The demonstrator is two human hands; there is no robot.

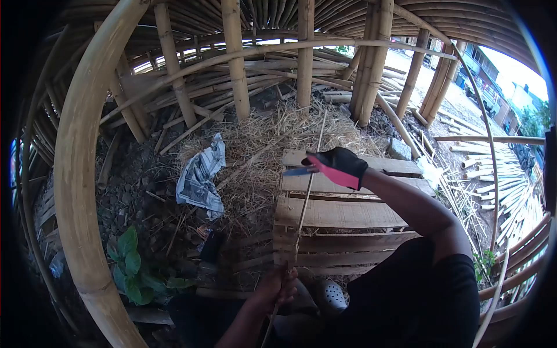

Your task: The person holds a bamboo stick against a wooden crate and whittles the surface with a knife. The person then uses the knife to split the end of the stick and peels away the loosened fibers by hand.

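Note:
A long thin bamboo strip (305, 203) runs from the straw at the top down past the wooden slats to the bottom edge. My bare left hand (278, 288) is closed around its lower part. Higher up, my right hand (336, 166), in a black and pink glove, is closed on the handle of a knife, mostly hidden by the fingers. The knife's blade (297, 171) points left and lies close to the strip; whether they touch is unclear. A slatted wooden pallet (342, 213) lies under and beside the right arm.
Upright bamboo poles (235, 64) stand ahead, and a thick curved pole (84, 145) rises at left. Crumpled newspaper (202, 178) lies on straw (255, 156). A leafy plant (132, 267) grows at lower left. Cut bamboo pieces (505, 191) are piled at right.

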